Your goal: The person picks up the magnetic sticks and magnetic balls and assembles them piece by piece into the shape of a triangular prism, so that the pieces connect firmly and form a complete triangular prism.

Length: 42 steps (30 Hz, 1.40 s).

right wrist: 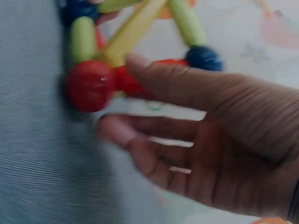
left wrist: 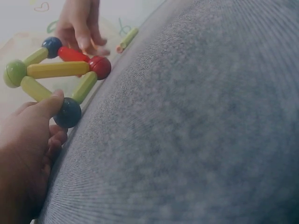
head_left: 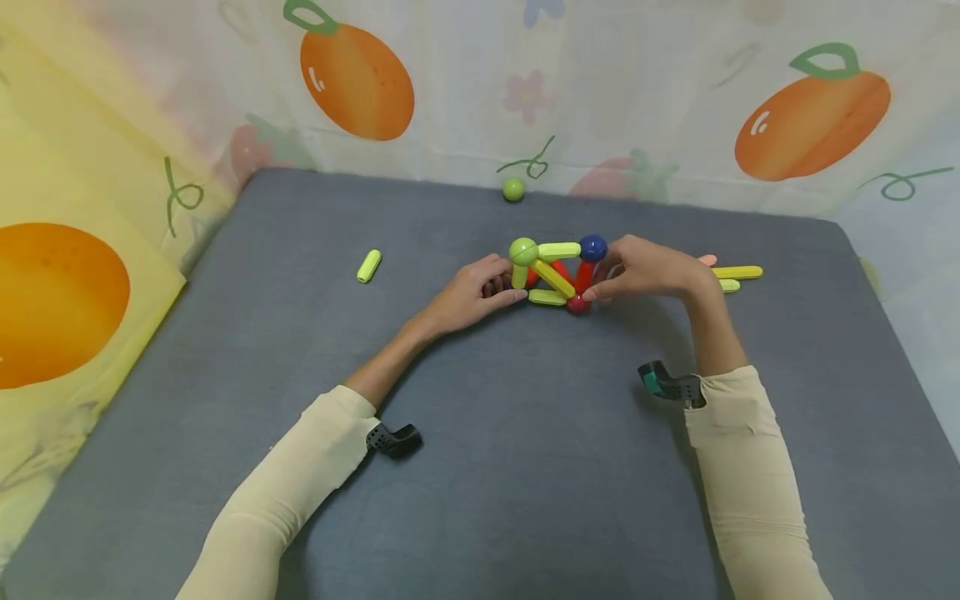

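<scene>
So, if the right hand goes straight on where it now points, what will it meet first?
Likely the red ball of the stick frame, close before the right hand; its depth against the fingertips is unclear.

Wrist views: right fingers [right wrist: 117, 130] blurred. Head view: yellow stick [head_left: 738, 272] partly hidden.

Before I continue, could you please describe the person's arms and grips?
The left sleeve and right sleeve are plain beige. At their wrist ends sit a curved, perforated black left camera and a black-and-green right camera. The left grip and right grip are ungloved.
</scene>
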Each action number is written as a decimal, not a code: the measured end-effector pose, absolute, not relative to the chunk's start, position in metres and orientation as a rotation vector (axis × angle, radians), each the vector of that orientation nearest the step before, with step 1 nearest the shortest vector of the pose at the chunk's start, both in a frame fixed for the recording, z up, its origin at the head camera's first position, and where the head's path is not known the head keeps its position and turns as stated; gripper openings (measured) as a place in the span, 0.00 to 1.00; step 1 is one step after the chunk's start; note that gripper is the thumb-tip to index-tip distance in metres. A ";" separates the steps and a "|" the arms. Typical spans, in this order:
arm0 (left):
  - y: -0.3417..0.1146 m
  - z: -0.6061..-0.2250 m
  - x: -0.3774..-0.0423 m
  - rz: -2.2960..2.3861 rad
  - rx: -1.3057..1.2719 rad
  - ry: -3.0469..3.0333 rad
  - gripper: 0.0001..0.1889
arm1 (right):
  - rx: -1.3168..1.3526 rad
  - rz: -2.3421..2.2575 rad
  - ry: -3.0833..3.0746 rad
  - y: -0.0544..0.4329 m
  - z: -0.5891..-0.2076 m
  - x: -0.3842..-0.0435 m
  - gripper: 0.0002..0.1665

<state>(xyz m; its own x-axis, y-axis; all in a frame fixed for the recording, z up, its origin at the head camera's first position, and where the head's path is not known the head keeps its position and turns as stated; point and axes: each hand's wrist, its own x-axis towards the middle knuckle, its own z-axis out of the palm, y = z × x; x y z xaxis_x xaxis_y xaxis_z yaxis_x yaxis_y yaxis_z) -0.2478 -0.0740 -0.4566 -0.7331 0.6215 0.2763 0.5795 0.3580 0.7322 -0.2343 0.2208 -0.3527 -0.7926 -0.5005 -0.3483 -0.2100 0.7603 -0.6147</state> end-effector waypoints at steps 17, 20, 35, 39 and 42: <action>-0.076 -0.457 -0.250 1.372 1.150 2.571 0.09 | -0.679 -0.967 2.542 0.211 -0.380 -0.249 0.18; -0.076 -0.457 -0.249 1.363 1.146 2.575 0.09 | -0.686 -0.964 2.540 0.211 -0.381 -0.249 0.18; -0.077 -0.457 -0.249 1.514 0.915 2.686 0.15 | -0.707 -0.805 2.455 0.207 -0.385 -0.251 0.23; -0.078 -0.457 -0.250 1.647 0.801 2.656 0.16 | -0.758 -0.700 2.299 0.204 -0.380 -0.248 0.19; -0.080 -0.456 -0.250 1.657 0.861 2.534 0.21 | -0.782 -0.655 2.207 0.197 -0.374 -0.242 0.20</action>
